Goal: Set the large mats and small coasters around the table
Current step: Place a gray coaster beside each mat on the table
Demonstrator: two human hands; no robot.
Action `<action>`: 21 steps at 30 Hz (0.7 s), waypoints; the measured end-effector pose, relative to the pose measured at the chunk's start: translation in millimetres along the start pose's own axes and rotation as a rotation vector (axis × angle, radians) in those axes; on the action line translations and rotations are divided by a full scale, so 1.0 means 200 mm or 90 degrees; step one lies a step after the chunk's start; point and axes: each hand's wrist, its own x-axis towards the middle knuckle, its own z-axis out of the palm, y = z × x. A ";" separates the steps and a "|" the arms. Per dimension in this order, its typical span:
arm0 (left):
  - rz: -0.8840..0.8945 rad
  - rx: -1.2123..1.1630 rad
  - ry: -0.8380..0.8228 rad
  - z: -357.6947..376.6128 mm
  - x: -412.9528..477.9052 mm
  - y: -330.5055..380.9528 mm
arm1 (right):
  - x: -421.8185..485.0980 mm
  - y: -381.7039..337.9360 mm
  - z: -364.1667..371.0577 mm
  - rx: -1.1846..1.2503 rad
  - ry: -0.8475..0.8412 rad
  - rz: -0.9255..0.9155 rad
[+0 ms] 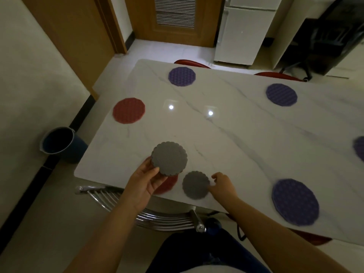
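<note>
White marble table (246, 146) (blue bucket (59, 143) beside)

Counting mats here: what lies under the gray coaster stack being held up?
A red mat lies on the table beneath the gray coaster stack. Only its right part and a left sliver show; the stack and the left hand cover the rest.
</note>
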 end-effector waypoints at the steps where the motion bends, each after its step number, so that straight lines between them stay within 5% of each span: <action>1: -0.004 0.009 -0.007 0.02 0.01 0.00 | -0.01 0.00 -0.03 0.014 0.014 -0.014; 9: -0.060 0.090 -0.113 0.35 0.11 -0.08 | -0.19 -0.08 -0.41 0.391 0.075 -0.168; 17: -0.107 0.188 -0.171 0.76 0.11 -0.32 | -0.29 0.16 -0.66 0.229 0.208 -0.190; 21: -0.123 0.194 -0.175 0.96 0.07 -0.52 | -0.33 0.40 -0.84 0.324 0.234 -0.183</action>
